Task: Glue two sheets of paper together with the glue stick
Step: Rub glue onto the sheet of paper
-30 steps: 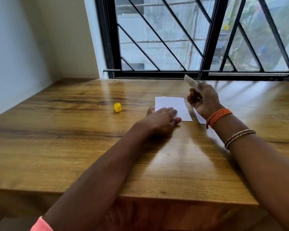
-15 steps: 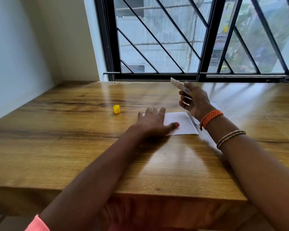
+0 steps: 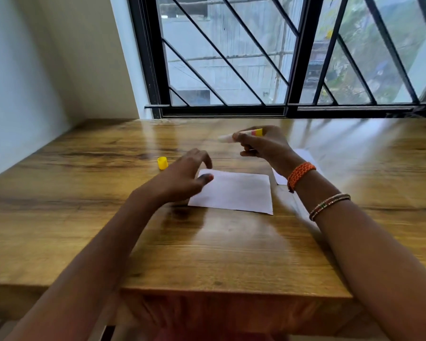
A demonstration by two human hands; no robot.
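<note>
While the right hand (image 3: 263, 146) is gripping the uncapped glue stick (image 3: 240, 135) above the near sheet (image 3: 236, 193), the left hand (image 3: 185, 175), empty and seemingly hovering, should be pinning that sheet's left edge before spreading.

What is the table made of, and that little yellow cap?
The table looks like wood, or a wood-look coating: brown grain streaks under a glossy finish that mirrors the window. The yellow cap looks like smooth plastic, with one even, bright colour. It is too small to be sure.

Wooden table (image 3: 231, 254): papers (image 3: 234, 191), cap (image 3: 162, 163)
</note>
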